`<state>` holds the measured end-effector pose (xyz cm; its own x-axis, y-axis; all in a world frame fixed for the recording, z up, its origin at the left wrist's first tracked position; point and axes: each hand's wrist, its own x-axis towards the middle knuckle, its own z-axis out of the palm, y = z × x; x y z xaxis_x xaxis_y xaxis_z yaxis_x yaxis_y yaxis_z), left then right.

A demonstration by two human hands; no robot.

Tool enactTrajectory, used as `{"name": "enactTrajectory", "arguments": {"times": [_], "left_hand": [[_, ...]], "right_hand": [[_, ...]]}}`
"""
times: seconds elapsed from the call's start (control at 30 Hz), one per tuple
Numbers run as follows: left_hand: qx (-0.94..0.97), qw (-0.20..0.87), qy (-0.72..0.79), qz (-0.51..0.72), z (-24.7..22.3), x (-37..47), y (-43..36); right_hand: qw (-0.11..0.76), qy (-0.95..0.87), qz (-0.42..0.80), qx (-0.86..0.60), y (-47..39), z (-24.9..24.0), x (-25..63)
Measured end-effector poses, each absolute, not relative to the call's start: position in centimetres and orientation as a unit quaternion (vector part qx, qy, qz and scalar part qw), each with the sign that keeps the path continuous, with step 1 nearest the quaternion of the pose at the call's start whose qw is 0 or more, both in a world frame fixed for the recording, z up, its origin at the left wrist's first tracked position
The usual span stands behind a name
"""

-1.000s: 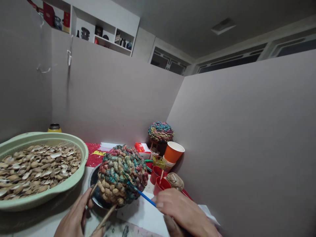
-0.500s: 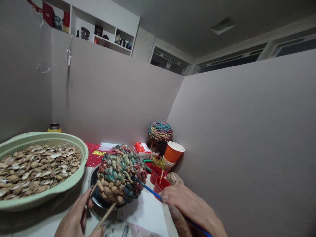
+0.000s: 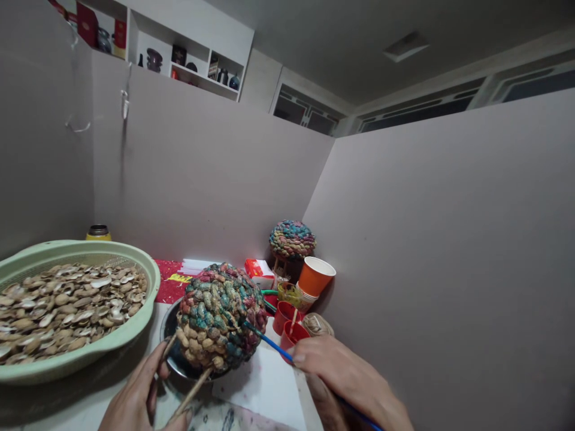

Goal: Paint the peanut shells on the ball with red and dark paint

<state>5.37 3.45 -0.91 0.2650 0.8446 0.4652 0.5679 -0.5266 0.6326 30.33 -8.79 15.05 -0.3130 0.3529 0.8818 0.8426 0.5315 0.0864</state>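
A dome covered in peanut shells point(image 3: 220, 317) sits tilted over a dark round dish point(image 3: 169, 326). Most of its shells are painted teal, pink and yellow; those at the lower left are bare tan. Thin sticks point(image 3: 194, 392) jut from its underside, and my left hand point(image 3: 139, 395) grips them between fingers and thumb. In my right hand point(image 3: 345, 377) is a blue-handled paintbrush point(image 3: 274, 346), its tip against the dome's right side. Under the dome's right edge lies white paper point(image 3: 265, 389).
At left stands a green colander point(image 3: 150, 287) full of empty shells. Behind the brush are red cups point(image 3: 294, 335), an orange paper cup point(image 3: 317, 275), a ball of twine point(image 3: 318, 325) and a second painted shell dome point(image 3: 293, 239). Grey panels point(image 3: 215, 167) enclose the table.
Almost nothing differs. Both hands keep their holds, and the brush tip stays at nearly the same spot on the dome.
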Motion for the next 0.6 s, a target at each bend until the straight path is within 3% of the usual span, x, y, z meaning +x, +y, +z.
{"name": "enactTrajectory", "arguments": {"times": [0.17,0.43,0.6], "left_hand": [[0.792,0.167,0.452,0.376,-1.7,5.1,3.8],[0.792,0.178,0.438,0.386,-1.4,5.0,3.6],[0.768,0.205,0.437,0.421,-0.9,5.4,3.4]], "right_hand": [[0.464,-0.738,-0.329,-0.364,-8.1,14.0,30.9],[0.461,-0.733,-0.276,-0.417,-9.7,15.2,29.7],[0.467,-0.726,-0.306,-0.403,-9.2,14.7,30.2]]}}
